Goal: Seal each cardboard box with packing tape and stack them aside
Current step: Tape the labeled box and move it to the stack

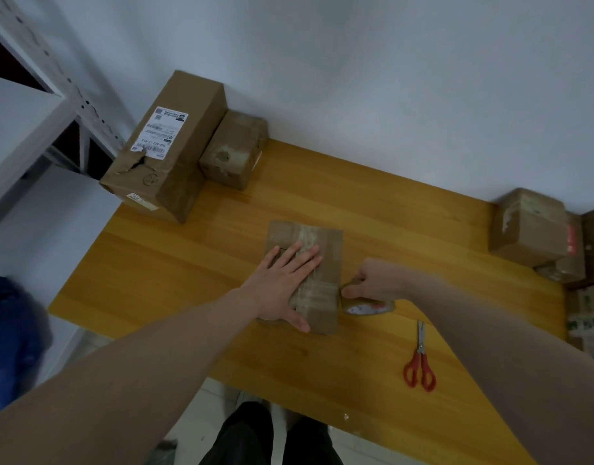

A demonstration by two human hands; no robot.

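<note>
On the wooden table (195, 263), w/ a white wall behind, the biggest item is a long cardboard box w/ shipping label (164, 146) at the far left corner; a smaller taped box (233, 149) sits touching its right side. At the right edge, a cluster of taped boxes (532, 226). Centre: the cardboard box (317, 260) being sealed, tape strips crossing its top. Left hand (285, 280) presses flat on it, fingers straight and spread. Right hand (374, 280) grips a packing tape roll (368, 307) just beside the box's right side; tape probably runs onto the box. Red-handled scissors (420, 359) lie nearer, to the right.
</note>
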